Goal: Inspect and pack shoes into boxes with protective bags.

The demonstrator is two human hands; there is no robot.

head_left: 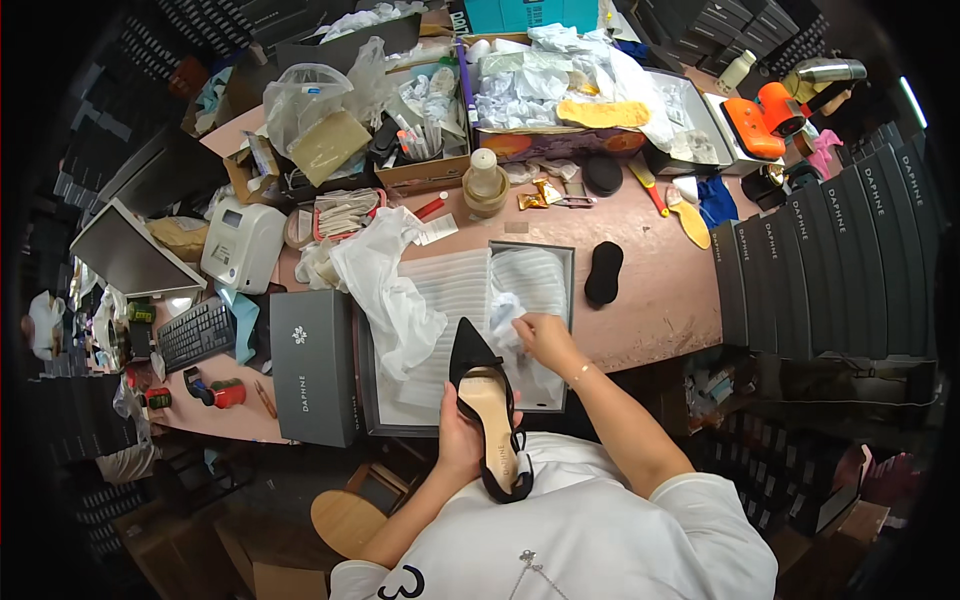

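Note:
My left hand (458,438) is closed round the middle of a black pointed-toe slingback shoe (472,350). The shoe points away from me, its beige insole facing up, with a small bow at the heel strap. My right hand (548,342) pinches a crumpled wad of white tissue paper (503,312) just right of the toe. Beneath both lies an open dark grey shoebox (568,268), lined with white ribbed wrapping sheet (440,275). A loose white plastic sheet (385,290) drapes over its left side. Left of it is the grey box lid (312,375).
Stacked grey shoeboxes (810,260) wall off the right side. A black sponge-like pad (604,274) lies right of the open box. Farther back are a glue jar (485,185), a brush (650,188) and a carton of tissue (555,148). A label printer (242,245) and keyboard (197,333) stand left.

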